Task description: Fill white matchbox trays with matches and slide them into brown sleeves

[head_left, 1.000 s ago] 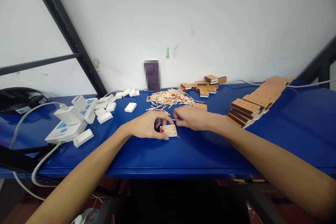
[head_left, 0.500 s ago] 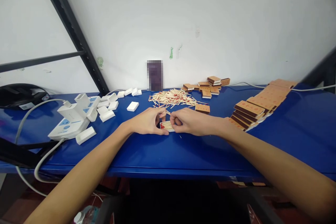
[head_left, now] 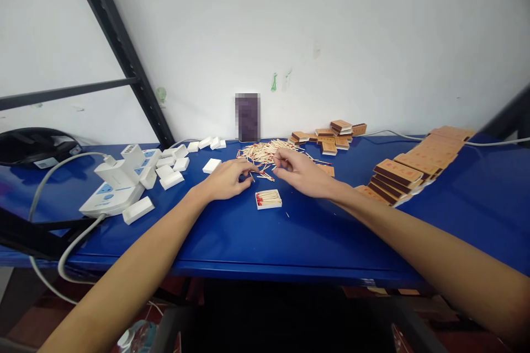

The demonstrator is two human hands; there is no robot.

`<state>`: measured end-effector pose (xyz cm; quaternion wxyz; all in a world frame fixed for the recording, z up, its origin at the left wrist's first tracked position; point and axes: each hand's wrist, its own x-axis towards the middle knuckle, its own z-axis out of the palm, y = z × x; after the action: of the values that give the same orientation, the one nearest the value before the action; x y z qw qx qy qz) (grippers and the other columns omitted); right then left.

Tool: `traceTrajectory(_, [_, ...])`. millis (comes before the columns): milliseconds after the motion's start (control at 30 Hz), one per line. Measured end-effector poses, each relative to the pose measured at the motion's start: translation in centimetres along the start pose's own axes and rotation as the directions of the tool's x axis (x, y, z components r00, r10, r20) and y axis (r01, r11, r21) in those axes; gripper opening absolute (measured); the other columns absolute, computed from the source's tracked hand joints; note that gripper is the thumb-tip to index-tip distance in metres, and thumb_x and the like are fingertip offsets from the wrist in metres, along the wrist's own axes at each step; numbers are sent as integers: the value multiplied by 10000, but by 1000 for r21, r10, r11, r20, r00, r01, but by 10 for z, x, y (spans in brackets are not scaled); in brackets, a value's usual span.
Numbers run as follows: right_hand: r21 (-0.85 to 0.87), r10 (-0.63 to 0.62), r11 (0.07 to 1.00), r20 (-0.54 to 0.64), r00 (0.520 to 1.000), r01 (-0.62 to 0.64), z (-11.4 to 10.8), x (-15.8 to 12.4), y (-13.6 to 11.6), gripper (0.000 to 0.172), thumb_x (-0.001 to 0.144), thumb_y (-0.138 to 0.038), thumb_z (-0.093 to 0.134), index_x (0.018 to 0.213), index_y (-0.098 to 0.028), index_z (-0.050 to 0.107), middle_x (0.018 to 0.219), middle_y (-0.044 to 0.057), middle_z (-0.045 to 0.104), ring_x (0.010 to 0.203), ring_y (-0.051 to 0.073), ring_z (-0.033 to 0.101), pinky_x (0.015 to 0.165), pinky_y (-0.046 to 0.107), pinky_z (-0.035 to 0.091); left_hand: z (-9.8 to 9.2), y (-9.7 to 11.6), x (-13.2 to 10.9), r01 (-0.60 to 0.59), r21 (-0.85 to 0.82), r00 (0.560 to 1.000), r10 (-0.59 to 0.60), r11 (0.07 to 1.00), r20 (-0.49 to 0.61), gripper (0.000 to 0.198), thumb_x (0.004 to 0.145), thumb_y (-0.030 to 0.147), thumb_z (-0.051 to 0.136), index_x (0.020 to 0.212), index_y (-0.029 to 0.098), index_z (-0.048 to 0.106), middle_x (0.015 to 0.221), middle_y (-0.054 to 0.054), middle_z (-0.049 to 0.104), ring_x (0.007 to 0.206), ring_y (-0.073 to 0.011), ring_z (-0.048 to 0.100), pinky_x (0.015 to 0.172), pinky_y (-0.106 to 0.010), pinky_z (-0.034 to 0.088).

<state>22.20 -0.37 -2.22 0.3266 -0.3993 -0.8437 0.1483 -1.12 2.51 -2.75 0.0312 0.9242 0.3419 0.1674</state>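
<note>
A white matchbox tray (head_left: 269,207) filled with red-headed matches sits on the blue table below my hands, untouched by either. My left hand (head_left: 228,178) is up and to its left, thumb and index apart in a curve beside a few loose matches (head_left: 265,175). Across from it, my right hand (head_left: 301,174) has its fingers curled and thumb bent in at the near edge of the match pile (head_left: 267,151). What its fingertips hold, if anything, is too small to make out. Behind the right hand, an orange matchbox sleeve (head_left: 329,170) is partly hidden.
Several white trays (head_left: 171,180) lie to the left beside a white power strip (head_left: 111,198) with plugs and cables. Orange matchboxes (head_left: 342,127) are heaped at the back, and a long row of stacked matchboxes (head_left: 397,172) stands right. A dark pixelated object (head_left: 247,117) leans against the wall.
Both hands have left the filled tray and moved up toward the match pile. My left hand let go of the tray, which is now in full view. The camera view has shifted slightly.
</note>
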Motion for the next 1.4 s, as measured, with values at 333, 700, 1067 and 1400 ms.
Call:
traceTrajectory(333, [-260, 15, 965, 130, 991, 20, 16, 4, 16, 140, 896, -236, 530, 871, -164, 647, 873, 66, 620, 866, 193, 547, 775, 296, 370, -2, 10, 1, -42, 36, 997, 40, 998, 62, 292, 898, 236, 490, 1105, 219, 696, 853, -38, 580, 755, -164, 555, 679, -269, 396])
traceTrajectory(700, [-179, 136, 976, 75, 988, -121, 4, -1, 9, 176, 932, -250, 445, 903, -172, 600, 605, -18, 548, 559, 129, 450, 580, 252, 274, 0, 20, 4, 197, -254, 979, -203, 947, 4, 275, 820, 240, 497, 935, 186, 740, 541, 29, 545, 500, -112, 450, 533, -238, 335])
traceTrajectory(1067, [-162, -119, 975, 214, 970, 155, 13, -3, 17, 255, 857, -131, 473, 1002, -183, 676, 824, 40, 637, 770, 165, 554, 704, 271, 367, 6, 18, 5, 208, -74, 976, -212, 975, -54, 262, 817, 223, 496, 963, 182, 710, 550, 23, 552, 519, -139, 493, 565, -260, 326])
traceTrajectory(1400, [-114, -98, 986, 210, 973, 124, 9, -4, 11, 173, 750, -98, 522, 771, -169, 678, 804, 36, 665, 712, 152, 554, 661, 270, 389, 12, 8, 13, 360, -317, 836, -454, 878, -309, 179, 853, 258, 455, 906, 168, 601, 547, 38, 494, 520, -141, 457, 542, -260, 291])
